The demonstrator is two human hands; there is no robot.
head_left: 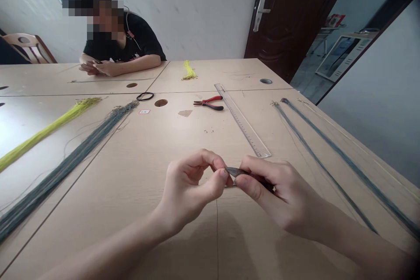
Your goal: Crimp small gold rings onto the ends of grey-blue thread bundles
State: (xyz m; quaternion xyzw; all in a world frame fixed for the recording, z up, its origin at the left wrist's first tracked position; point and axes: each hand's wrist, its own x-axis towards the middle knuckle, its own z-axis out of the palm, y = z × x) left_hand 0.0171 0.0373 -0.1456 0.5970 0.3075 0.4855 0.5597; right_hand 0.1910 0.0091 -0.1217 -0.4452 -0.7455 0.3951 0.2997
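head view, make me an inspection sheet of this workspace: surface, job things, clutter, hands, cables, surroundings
Surface: pale wood-grain tabletop with round holes
Job's things: dark pointed tool; thin cord below the left hand
Clutter: red-and-black pliers, clear ruler, tape roll, black loop, yellow cord bundles, blue-grey cord bundles
Hands: right hand grips the dark pointed tool; left hand pinches at its tip, hold too small to make out
Cables: none seen on the tabletop; pale cord at the co-worker's neck, type unclear
Surroundings: co-worker across the table; dark door
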